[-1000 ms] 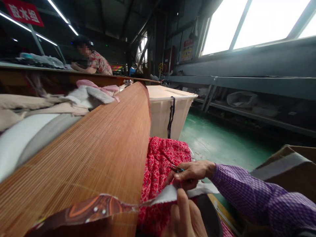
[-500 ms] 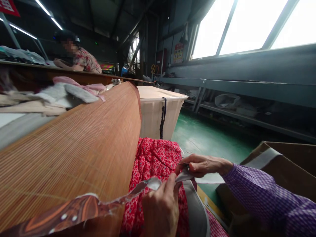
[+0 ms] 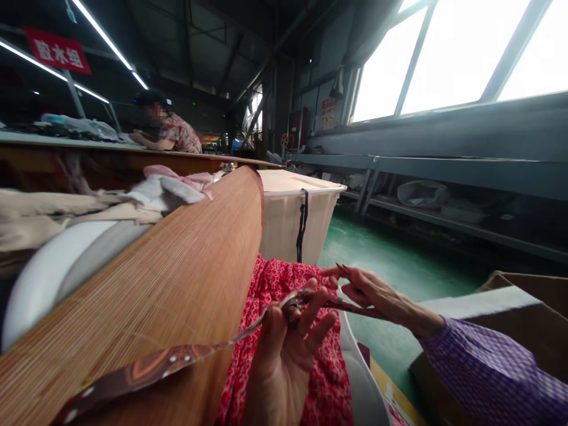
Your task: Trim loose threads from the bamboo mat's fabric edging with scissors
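Observation:
A long brown bamboo mat (image 3: 177, 278) lies over the table in front of me. Along its near edge runs a brown patterned fabric strip (image 3: 146, 368). My left hand (image 3: 288, 355) is raised, palm towards me, and pinches that strip between thumb and fingers. My right hand (image 3: 373, 290), in a purple checked sleeve, is just right of it and grips the strip's far end together with a small dark tool, possibly thread snips (image 3: 344, 270). Red floral cloth (image 3: 293, 284) lies below both hands.
A white plastic bin (image 3: 288, 219) with a dark cord stands past the mat's end. Folded fabrics (image 3: 89, 236) pile up at the left. A co-worker (image 3: 171, 127) leans over a far table. A cardboard box (image 3: 510, 307) sits at the right, above a green floor (image 3: 390, 254).
My left hand has risen and turned palm-up, lifting the strip. My right hand has moved up and right. The strip's white underside no longer shows.

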`<state>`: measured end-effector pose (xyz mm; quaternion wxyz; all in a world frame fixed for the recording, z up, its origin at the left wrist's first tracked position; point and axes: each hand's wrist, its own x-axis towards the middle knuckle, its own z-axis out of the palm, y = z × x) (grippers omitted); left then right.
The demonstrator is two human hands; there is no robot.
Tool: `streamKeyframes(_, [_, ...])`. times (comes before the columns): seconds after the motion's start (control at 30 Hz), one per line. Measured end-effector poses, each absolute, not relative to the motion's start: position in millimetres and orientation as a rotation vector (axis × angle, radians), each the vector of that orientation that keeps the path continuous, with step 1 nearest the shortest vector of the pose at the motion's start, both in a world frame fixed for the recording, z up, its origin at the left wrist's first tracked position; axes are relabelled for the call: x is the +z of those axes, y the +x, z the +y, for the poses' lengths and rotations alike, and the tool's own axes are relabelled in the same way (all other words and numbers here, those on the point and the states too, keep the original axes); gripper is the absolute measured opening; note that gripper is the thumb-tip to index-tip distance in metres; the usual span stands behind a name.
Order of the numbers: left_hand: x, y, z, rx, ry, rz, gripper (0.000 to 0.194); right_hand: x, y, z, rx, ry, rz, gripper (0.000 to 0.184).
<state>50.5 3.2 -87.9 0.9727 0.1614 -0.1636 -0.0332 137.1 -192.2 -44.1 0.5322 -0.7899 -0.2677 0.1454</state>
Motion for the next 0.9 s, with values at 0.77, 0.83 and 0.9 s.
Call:
streamKeyframes(0.77, [-98, 56, 2, 0.068, 0.302, -0.321, 0.015, -65, 73, -113, -1.152, -2.042, -0.817, 0.021])
streamKeyframes(0.83, [-100, 58, 5, 0.044, 0.311, -0.385, 0.016, -69, 74, -112, -1.13, -2.028, -0.807, 0.022])
streamKeyframes(0.9, [-103, 60, 8, 0.045, 0.318, -0.458, 0.018, -73, 74, -111, -1.114, -2.016, -0.796, 0.023])
